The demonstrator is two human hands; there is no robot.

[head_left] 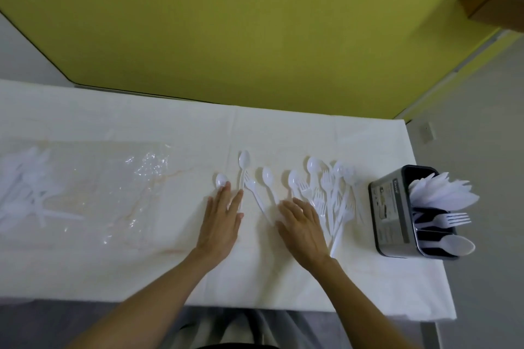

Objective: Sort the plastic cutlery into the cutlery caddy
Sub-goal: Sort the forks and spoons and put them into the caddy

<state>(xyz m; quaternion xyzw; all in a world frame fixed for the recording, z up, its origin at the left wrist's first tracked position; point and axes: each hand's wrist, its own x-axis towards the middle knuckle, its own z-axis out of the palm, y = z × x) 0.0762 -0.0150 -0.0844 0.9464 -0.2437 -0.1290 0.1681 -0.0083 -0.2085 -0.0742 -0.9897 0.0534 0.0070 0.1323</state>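
1. Cutlery of white, glossy plastic lies loose on the white-covered surface (283,139), spread in a band from the middle towards the right.
2. Spoons make up the left part of the band: a small spoon (222,180) at the far left, a tall spoon (243,167) beside it, then a knife-like piece (259,201) lying slanted, then two more spoons (268,178).
3. A denser pile of forks and spoons (331,193) lies further right, handles crossing and fanning towards the near edge; single pieces are hard to tell apart there.
4. The left hand (222,218) lies flat, palm down, fingers spread slightly, its fingertips touching the small spoon and the tall spoon's handle. It pinches nothing.
5. The right hand (302,224) is also palm down with fingers loosely spread, resting at the left edge of the pile, over some handles; whether a finger curls around a piece cannot be told.
6. The cutlery caddy (392,212), dark grey with a paper label on its side, stands at the right end of the surface, near the pile but apart from it.
7. Its far compartment holds a fan of white knives (445,193), the middle one forks (450,219), the near one spoons (456,245).
8. A clear plastic bag (113,187) lies flat at the left, more white cutlery (25,187) blurred at its far end.
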